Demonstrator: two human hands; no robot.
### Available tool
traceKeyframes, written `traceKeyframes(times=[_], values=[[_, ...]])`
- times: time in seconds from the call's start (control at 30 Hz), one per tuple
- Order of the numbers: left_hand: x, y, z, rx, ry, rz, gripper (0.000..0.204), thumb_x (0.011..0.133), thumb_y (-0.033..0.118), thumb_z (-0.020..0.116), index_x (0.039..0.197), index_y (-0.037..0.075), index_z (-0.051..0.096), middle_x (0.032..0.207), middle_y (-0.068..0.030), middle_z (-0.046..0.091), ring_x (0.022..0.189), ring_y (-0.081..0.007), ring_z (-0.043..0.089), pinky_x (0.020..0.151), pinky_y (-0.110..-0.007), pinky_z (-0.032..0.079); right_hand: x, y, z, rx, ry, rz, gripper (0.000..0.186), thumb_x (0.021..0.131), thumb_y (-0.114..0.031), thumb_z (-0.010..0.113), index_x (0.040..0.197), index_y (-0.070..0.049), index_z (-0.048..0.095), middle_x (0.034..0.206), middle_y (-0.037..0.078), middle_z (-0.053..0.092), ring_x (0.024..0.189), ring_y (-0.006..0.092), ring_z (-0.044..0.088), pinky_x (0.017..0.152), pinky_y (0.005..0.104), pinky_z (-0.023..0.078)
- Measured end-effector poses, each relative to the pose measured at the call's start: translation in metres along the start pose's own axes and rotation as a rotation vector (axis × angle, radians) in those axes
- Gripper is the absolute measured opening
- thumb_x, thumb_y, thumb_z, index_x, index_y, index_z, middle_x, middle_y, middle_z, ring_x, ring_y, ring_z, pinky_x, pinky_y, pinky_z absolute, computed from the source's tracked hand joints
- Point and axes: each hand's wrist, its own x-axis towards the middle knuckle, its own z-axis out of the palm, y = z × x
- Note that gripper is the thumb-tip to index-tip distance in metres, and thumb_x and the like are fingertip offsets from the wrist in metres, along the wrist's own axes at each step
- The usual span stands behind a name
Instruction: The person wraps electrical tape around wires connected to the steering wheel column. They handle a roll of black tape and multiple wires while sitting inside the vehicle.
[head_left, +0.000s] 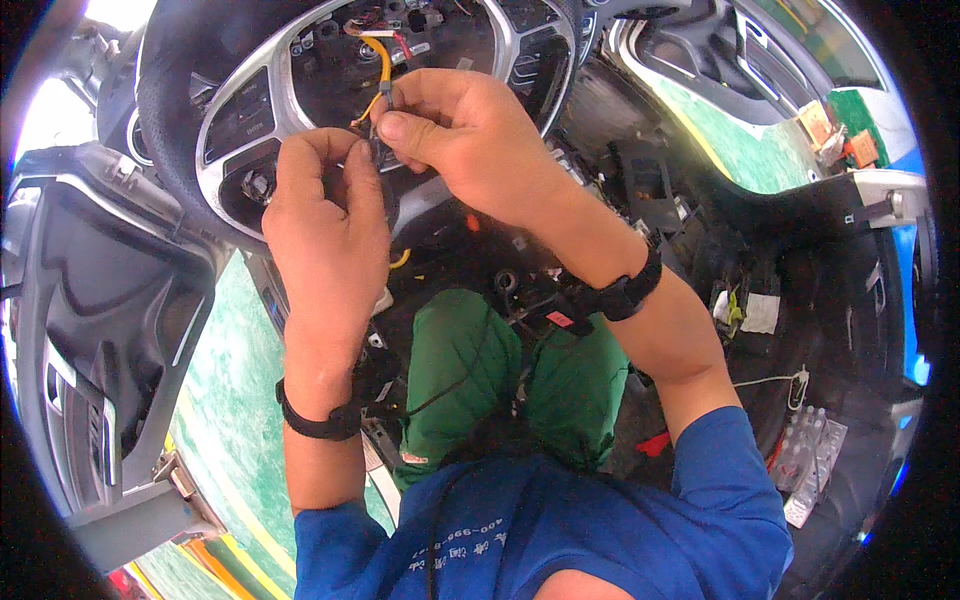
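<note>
A yellow wire harness (pixel 384 62) comes out of the opened hub of the steering wheel (pixel 166 120) and runs down to my fingers. My right hand (pixel 470 135) pinches its lower end between thumb and forefinger, just under a dark band on the wire. Close beside it, my left hand (pixel 325 195) has thumb and fingertips pressed together at the lower end of the wires. What lies between the left fingertips is small, dark and mostly hidden. Both hands are raised in front of the wheel, almost touching each other.
An open car door (pixel 110 300) stands at the left, another door (pixel 690 90) at the far right. Loose parts and wires litter the dark car floor below the wheel. A clear plastic pack of bottles (pixel 800 455) lies at the lower right, near a white cord (pixel 800 385).
</note>
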Motion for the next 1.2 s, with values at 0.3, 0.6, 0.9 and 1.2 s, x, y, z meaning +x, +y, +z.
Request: traceKeyframes(times=[0.3, 0.6, 0.9, 1.2], values=[[-0.003, 0.003, -0.004, -0.242, 0.222, -0.124, 0.012, 0.085, 0.007, 0.074, 0.095, 0.003, 0.068, 0.081, -0.0062, 0.067, 0.068, -0.0109, 0.061, 0.064, -0.025, 0.048, -0.003, -0.009, -0.003, 0.059, -0.012, 0.072, 0.018, 0.089, -0.012, 0.068, 0.1, 0.002, 0.071, 0.087, 0.003, 0.071, 0.081, 0.0085, 0.062, 0.076, 0.0252, 0.05], [-0.01, 0.005, 0.005, 0.057, 0.161, 0.067, 0.014, 0.085, 0.013, 0.074, 0.092, 0.002, 0.072, 0.082, -0.0117, 0.068, 0.068, -0.0154, 0.064, 0.064, -0.028, 0.05, -0.005, -0.009, 0.006, 0.168, 0.061, 0.111, 0.016, 0.089, -0.012, 0.069, 0.097, 0.001, 0.073, 0.086, 0.003, 0.071, 0.079, 0.0081, 0.061, 0.075, 0.0242, 0.049], [0.007, 0.003, -0.015, -0.496, -0.306, -0.556, 0.025, 0.093, 0.019, 0.062, 0.096, -0.005, 0.07, 0.063, 0.0033, 0.052, 0.052, -0.0049, 0.042, 0.048, -0.023, 0.03, 0.002, -0.014, -0.004, 0.134, -0.051, 0.17, 0.016, 0.088, -0.008, 0.069, 0.098, 0.003, 0.072, 0.09, 0.005, 0.07, 0.084, 0.012, 0.064, 0.081, 0.0267, 0.05], [0.008, -0.012, -0.016, -1.106, -0.455, -0.843, 0.018, 0.094, 0.019, 0.062, 0.096, 0.001, 0.062, 0.068, 0.0064, 0.047, 0.049, -0.0013, 0.032, 0.042, -0.018, 0.019, 0.01, 0.0, -0.012, 0.333, -0.203, 0.184, 0.017, 0.091, -0.013, 0.066, 0.1, 0.001, 0.071, 0.086, 0.003, 0.067, 0.078, 0.0117, 0.061, 0.076, 0.0272, 0.048]])
